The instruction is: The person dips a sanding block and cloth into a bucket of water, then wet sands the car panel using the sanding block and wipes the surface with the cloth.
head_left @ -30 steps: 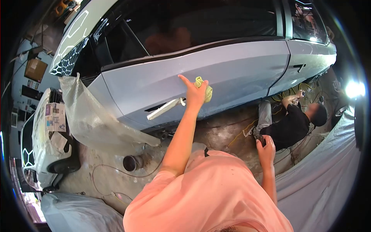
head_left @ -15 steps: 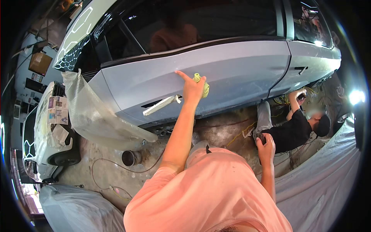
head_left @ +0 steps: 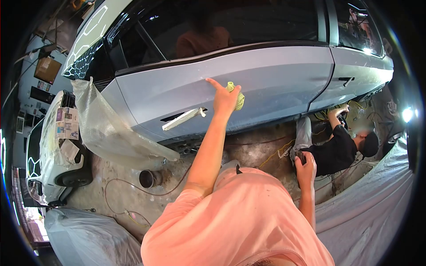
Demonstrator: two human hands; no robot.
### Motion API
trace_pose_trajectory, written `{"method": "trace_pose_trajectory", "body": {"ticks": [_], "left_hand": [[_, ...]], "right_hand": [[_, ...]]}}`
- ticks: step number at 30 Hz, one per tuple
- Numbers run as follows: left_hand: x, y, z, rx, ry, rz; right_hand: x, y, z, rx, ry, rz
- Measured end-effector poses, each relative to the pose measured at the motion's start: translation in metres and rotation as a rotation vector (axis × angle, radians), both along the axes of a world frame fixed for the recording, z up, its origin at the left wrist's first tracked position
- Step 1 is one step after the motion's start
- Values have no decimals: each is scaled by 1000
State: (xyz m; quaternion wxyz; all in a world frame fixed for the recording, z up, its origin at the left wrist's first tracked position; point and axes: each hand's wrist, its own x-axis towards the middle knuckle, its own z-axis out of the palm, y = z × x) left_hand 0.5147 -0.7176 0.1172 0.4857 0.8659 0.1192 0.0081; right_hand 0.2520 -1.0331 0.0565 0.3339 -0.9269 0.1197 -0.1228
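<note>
My left hand is stretched out to the grey car door, its index finger extended at the panel. The other fingers close round a crumpled yellow-green cloth, which sticks out on the right side. Below and left of this hand is a strip of pale masking tape or film by the dark door handle slot. Low at my right side, my right hand grips a small dark object, mostly hidden by the fingers, so its kind cannot be made out.
A co-worker in a black shirt crouches at the right, hands near the car's lower edge. Plastic sheeting hangs at the left. A bucket and a hose lie on the floor. Another car stands far left; a bright lamp shines right.
My left hand with the cloth has shifted slightly to the right along the door. My right hand stays about where it was. The co-worker's hands have moved slightly.
</note>
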Motion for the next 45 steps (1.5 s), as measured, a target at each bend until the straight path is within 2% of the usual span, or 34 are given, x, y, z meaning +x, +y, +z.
{"method": "trace_pose_trajectory", "body": {"ticks": [7, 16, 22, 28, 31, 34, 45], "left_hand": [[-2, -6, -13, -129, -60, 38], [-3, -1, -1, 60, -28, 76], [-5, -3, -1, 6, -2, 37], [-4, 2, -26, 71, -72, 62], [-11, 10, 2, 97, 9, 47], [-8, 11, -9, 191, -40, 42], [-12, 8, -3, 155, 58, -26]], "right_hand": [[-4, -6, -1, 6, -6, -26], [-5, -7, -6, -1, 11, -32], [-2, -2, -4, -5, 25, -32], [-3, -2, -6, -12, 0, -3], [-5, 0, 0, 5, 9, -20], [-7, -2, -7, 22, 25, -27], [-4, 5, -2, 40, 19, -1]]}}
